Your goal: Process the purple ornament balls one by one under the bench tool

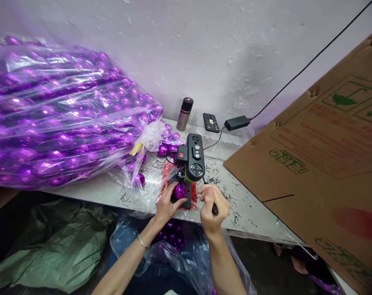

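Note:
A small black bench press (195, 157) with a red switch and a side lever stands on a red mat (166, 172) on the white table. Between the thumb and fingers of my left hand (166, 201) is a shiny purple ball (181, 191), held on the press base under the head. My right hand (215, 207) is wrapped around the black handle (215, 209) of the lever, to the right of the press. Behind the press lie several loose purple balls (163, 150); another purple ball (139, 179) sits to the left.
A large clear bag (66, 119) full of purple balls fills the left. At the back are a bottle (184, 114), a phone (211, 122) and a power adapter (237, 122) with its cable. A cardboard box (321, 164) leans in at right. Black scraps litter the table (241, 192).

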Motion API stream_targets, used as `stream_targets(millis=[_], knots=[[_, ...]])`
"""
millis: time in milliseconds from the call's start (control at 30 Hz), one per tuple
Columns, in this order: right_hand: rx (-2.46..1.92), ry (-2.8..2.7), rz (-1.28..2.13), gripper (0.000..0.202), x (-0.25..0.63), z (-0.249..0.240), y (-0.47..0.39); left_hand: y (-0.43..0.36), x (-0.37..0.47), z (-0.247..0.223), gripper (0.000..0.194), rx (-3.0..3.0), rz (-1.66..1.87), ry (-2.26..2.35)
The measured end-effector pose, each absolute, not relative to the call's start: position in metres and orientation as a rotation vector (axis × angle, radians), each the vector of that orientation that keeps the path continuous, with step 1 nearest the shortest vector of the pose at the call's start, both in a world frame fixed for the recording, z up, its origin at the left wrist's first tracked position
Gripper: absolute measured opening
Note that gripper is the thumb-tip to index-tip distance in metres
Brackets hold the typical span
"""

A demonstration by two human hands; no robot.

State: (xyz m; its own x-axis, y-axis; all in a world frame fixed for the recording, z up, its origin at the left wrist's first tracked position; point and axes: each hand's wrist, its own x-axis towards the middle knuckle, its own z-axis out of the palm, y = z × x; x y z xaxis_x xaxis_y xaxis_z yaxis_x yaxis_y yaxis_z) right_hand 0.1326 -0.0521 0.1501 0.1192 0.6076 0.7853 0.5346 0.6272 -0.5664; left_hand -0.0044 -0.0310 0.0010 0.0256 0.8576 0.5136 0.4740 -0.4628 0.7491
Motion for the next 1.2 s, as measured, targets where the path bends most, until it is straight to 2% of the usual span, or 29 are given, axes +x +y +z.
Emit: stream_targets(millis=[100,167,233,367,467,500,567,633,667,833,867,967,1100,1200], knots=[[-0.979,-1.539,0.043,0.030,0.130,0.146,-0.053,-0.076,-0.012,-0.013,0.072,2.036,1.467,1.207],[-0.965,-1.560,0.005,0.031,0.130,0.140,-0.053,-0.108,-0.013,-0.030,0.081,2.091,1.341,1.025],[-0.956,-1.574,-0.033,0.031,0.130,0.136,-0.052,-0.132,-0.009,-0.047,0.084,2.039,1.058,0.959],[-0.958,-1.579,-0.061,0.031,0.130,0.134,-0.052,-0.139,-0.006,-0.065,0.081,1.755,0.475,1.198],[-0.960,-1.595,-0.061,0.030,0.131,0.133,-0.052,-0.131,-0.026,-0.063,0.091,1.750,0.071,1.231],[-0.957,-1.598,-0.062,0.030,0.131,0.133,-0.052,-0.131,-0.035,-0.061,0.088,1.776,-0.039,1.186],[-0.953,-1.599,-0.064,0.030,0.132,0.131,-0.052,-0.139,-0.055,-0.057,0.059,1.822,-0.129,1.058],[-0.954,-1.602,-0.063,0.030,0.132,0.130,-0.052,-0.154,-0.070,-0.049,0.024,1.864,-0.083,0.918],[-0.956,-1.604,-0.063,0.030,0.132,0.130,-0.053,-0.162,-0.075,-0.043,0.022,1.889,-0.068,0.855],[-0.958,-1.606,-0.074,0.031,0.131,0.131,-0.053,-0.160,-0.090,0.003,0.060,2.061,-0.123,0.714],[-0.954,-1.606,-0.078,0.031,0.131,0.131,-0.052,-0.147,-0.092,0.014,0.062,2.064,-0.073,0.660],[-0.936,-1.613,-0.091,0.031,0.131,0.132,-0.052,-0.085,-0.098,0.047,0.039,1.975,0.212,0.591],[-0.924,-1.616,-0.089,0.030,0.132,0.129,-0.051,0.025,-0.091,0.085,0.032,1.910,0.740,1.316],[-0.925,-1.613,-0.084,0.029,0.132,0.127,-0.051,0.096,-0.072,0.101,0.033,1.704,0.918,1.784]])
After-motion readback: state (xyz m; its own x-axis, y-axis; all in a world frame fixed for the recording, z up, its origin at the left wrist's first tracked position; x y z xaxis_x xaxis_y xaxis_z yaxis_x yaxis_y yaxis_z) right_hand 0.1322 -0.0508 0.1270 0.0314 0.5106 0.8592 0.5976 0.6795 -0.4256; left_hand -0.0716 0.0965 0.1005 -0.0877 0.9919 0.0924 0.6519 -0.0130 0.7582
